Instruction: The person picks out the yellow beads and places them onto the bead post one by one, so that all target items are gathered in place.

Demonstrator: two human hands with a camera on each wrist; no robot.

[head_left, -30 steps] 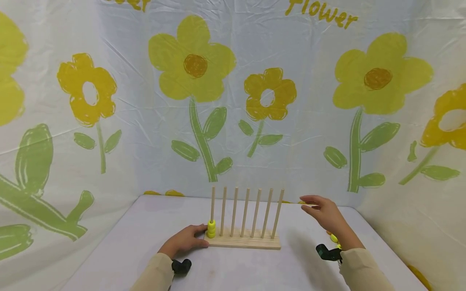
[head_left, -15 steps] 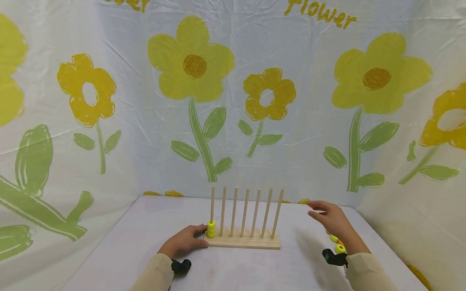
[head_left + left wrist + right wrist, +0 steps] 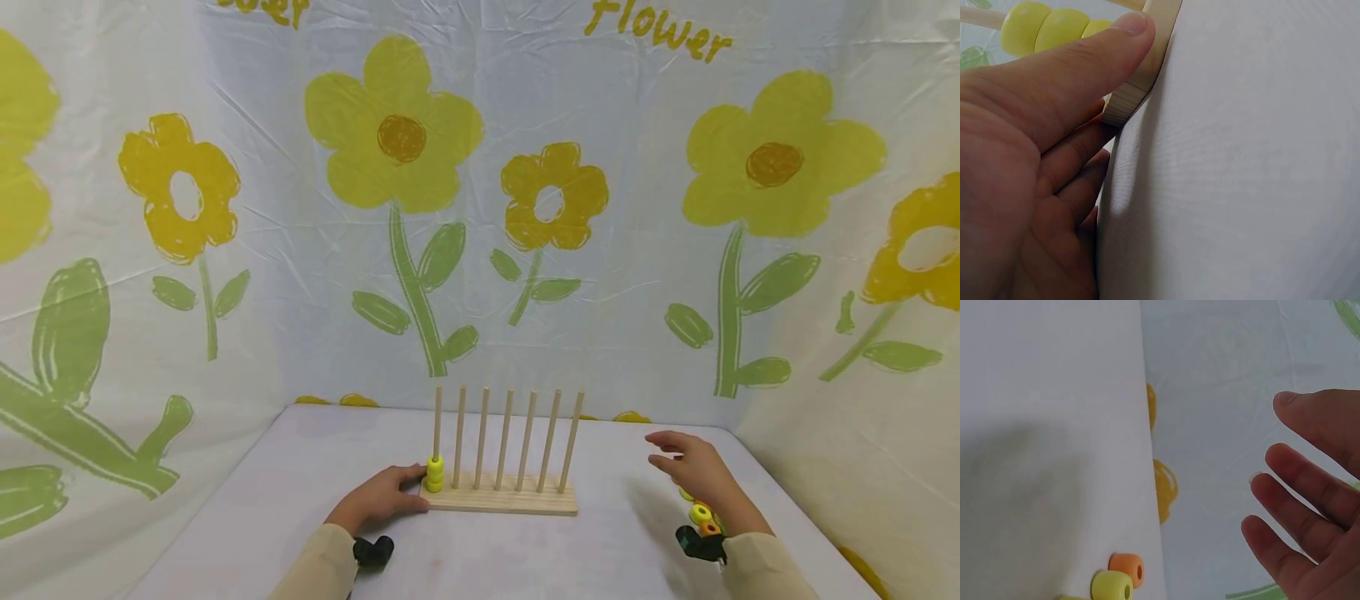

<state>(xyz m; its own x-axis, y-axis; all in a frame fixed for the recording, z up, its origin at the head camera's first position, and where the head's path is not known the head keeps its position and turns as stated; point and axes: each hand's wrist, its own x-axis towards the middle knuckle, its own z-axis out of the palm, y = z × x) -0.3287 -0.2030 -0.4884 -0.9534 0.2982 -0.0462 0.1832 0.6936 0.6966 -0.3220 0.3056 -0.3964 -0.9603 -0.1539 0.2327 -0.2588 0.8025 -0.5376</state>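
A wooden peg rack with a row of upright pegs stands on the table. Yellow beads are stacked at the bottom of its leftmost peg. My left hand grips the left end of the base. In the left wrist view the thumb lies on the base beside the yellow beads, with the fingers on its other side. Over the table's right part, my right hand is raised, fingers apart and holding nothing. Loose beads, including a yellow bead and an orange bead, lie below it, partly hidden by the forearm.
A white-covered table reaches back to a flower-printed curtain, which also hangs at both sides. A dark wrist device sits on the left wrist, and a similar device on the right.
My right hand has moved right and down, away from the rack, and more of the loose beads shows beside the forearm. The left hand and the rack have stayed put.
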